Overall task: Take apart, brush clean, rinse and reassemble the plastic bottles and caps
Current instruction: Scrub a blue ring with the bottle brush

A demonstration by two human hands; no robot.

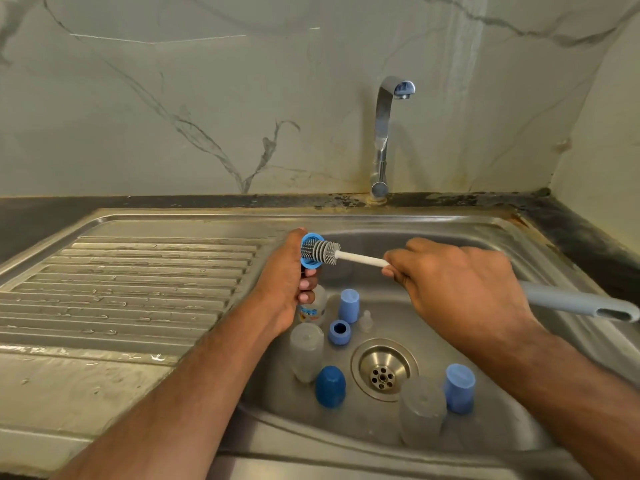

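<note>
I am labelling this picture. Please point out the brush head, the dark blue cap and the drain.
brush head (320, 252), head view, grey bristles
dark blue cap (330, 386), head view, domed side
drain (382, 375), head view, strainer

Soft even light, mild blur, wide-angle edge distortion.

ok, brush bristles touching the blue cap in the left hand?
Touching. The head view shows the grey brush head pushed into the open mouth of the blue cap, bristles against its inner rim. The left hand grips the cap; the right hand holds the brush shaft.
</note>
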